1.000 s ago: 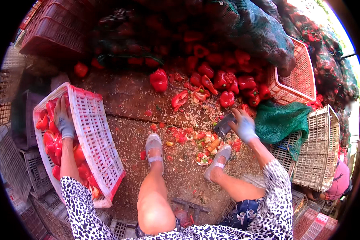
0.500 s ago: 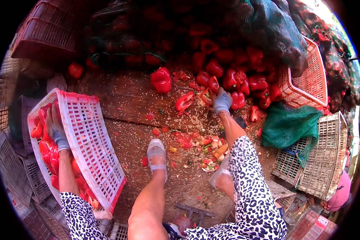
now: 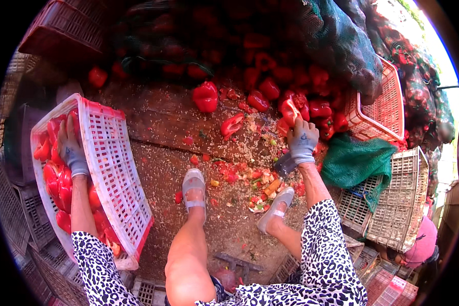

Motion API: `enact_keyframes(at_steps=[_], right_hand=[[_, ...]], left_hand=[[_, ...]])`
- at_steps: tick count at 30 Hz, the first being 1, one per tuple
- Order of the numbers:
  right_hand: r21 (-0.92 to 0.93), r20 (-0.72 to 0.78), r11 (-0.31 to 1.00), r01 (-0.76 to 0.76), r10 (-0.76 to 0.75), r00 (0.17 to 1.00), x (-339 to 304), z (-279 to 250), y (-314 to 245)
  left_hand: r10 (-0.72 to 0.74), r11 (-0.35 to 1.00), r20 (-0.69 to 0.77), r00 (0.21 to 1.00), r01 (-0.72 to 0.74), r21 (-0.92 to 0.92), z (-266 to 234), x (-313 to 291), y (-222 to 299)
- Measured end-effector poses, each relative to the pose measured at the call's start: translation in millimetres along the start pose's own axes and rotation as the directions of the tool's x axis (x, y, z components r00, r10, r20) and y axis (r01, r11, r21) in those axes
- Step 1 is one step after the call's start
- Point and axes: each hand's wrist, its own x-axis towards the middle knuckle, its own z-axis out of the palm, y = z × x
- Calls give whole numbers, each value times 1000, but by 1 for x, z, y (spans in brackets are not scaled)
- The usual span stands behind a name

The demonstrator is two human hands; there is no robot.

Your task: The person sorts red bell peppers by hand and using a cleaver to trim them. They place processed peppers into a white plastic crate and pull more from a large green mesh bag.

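Note:
My left hand (image 3: 72,149), in a grey glove, lies inside a tilted white plastic crate (image 3: 118,173) with red edges. Its fingers stretch out over halved red bell peppers (image 3: 58,186) that fill the crate. My right hand (image 3: 303,141), also gloved, is shut on a cut red bell pepper (image 3: 290,110), its paler side showing. The fingers' undersides are hidden. Just beyond it lies a heap of whole red bell peppers (image 3: 320,108). Another cut pepper (image 3: 232,126) and a whole pepper (image 3: 205,97) lie on the wooden floor to the left of that hand.
Seeds and pepper scraps (image 3: 262,189) litter the floor between my feet. To the right are a green mesh cloth (image 3: 354,163), a pink-red crate (image 3: 377,120) and a dirty pale crate (image 3: 400,191). Bulging mesh sacks (image 3: 341,46) rise behind. A person in pink (image 3: 423,242) is at the lower right.
My right hand has drawn back from the heap, toward me and to the right, with a cut bell pepper in it. The left hand stays in the crate. My right foot has shifted.

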Motion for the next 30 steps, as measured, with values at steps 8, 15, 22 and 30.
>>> enact_keyframes(at_steps=[8,15,22,30], right_hand=[[983,137,112,-143,53,989,64,-159,-187],[766,424,-100,-635,-663,617,10,-186,-393],[982,29,188,31,-310,950,9,-148,-328],[151,279,976,159,-196,940,25,55,-161]], left_hand=[[-27,999,-16,999,27,-36,-19,3,8],[-43,221,567,823,561,-797,-64,16,-12],[77,797,379,922,172,-579,-75,-18,-48],[-5,993,125,992,19,-116,-45,-32,-6]])
